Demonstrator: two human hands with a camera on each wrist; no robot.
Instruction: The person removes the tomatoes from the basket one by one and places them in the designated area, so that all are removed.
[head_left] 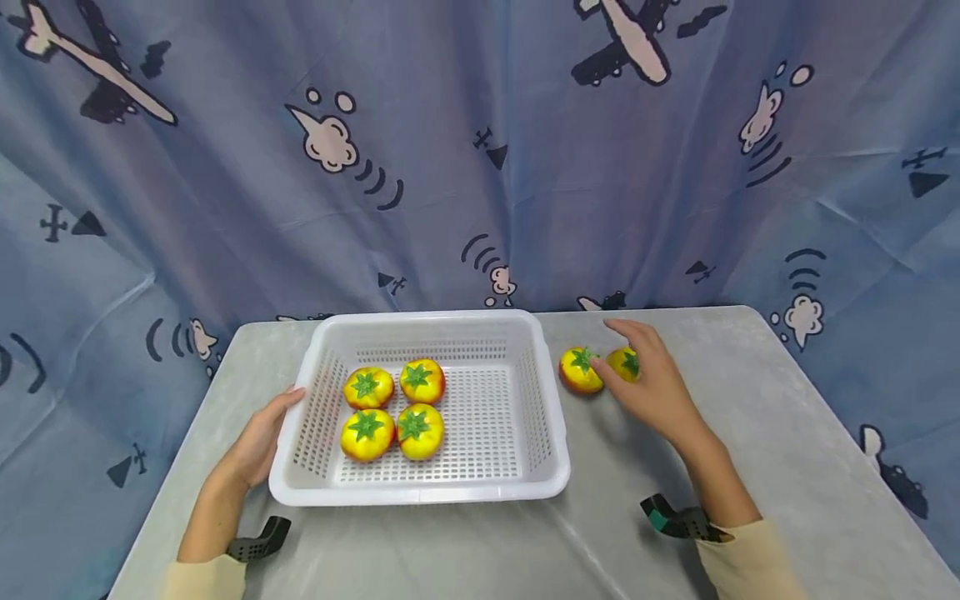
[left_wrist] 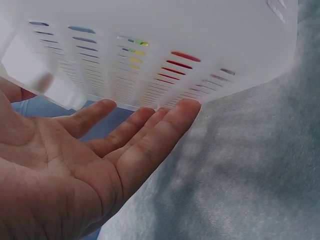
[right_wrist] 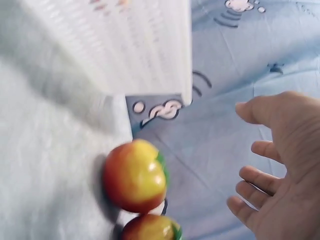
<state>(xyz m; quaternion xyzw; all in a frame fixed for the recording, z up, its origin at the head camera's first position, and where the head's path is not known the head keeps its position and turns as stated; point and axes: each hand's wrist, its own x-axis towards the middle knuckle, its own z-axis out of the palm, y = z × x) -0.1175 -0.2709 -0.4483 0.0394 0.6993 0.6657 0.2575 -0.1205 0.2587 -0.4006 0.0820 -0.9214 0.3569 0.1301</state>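
Observation:
A white plastic basket (head_left: 495, 492) with slotted walls holds several yellow-and-red, tomato-like fruits (head_left: 365, 435) with green star-shaped tops. On its left side my left hand (head_left: 258, 433) grips the rim, thumb at the edge and fingers against the outer wall (left_wrist: 150, 30). Right of the basket, two more such fruits, one nearer (head_left: 577, 375) and one partly covered by my hand (head_left: 621, 360), sit side by side on the table. My right hand (head_left: 652, 379) hovers over them with fingers spread, holding nothing. The right wrist view shows a gap between this hand (right_wrist: 285, 160) and the nearest fruit (right_wrist: 136, 176).
The grey table (head_left: 757, 400) extends to both sides of the basket and in front of it. Behind it hangs a blue curtain (head_left: 450, 167) printed with planes and clouds, close to the table's back edge. Each wrist wears a dark band (head_left: 678, 521).

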